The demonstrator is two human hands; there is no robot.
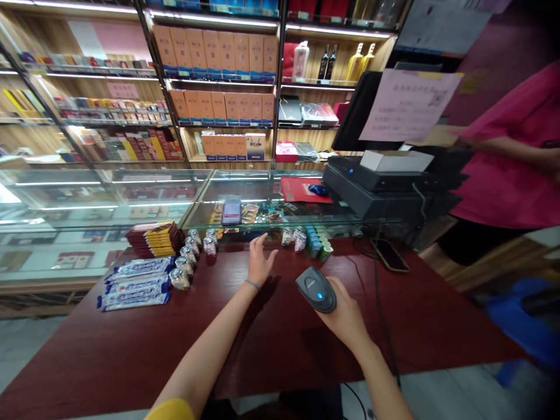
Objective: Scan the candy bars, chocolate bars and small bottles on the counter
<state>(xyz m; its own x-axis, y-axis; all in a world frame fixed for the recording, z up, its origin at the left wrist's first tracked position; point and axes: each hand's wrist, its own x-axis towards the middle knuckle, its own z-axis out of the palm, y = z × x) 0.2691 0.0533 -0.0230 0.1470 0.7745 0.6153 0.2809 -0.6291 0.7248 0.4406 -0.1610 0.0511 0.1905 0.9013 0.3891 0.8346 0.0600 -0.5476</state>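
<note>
My right hand [345, 315] is wrapped round the grip of a black barcode scanner [315, 288] whose blue light glows; it hovers over the dark red counter [131, 344]. My left hand [260, 259] reaches forward above the counter with fingers spread, holding nothing. It is near the edge of the glass display case [262, 219], below a phone [231, 211] lying on the glass. A thin band circles the left wrist.
Small jars [186, 262] stand in a row left of my left hand, beside blue-white packets [137, 283] and a stack of red-yellow boxes [153, 238]. A black till with printer [380, 186] and a dark phone [391, 255] sit right. A person in a pink top [516, 151] stands at right.
</note>
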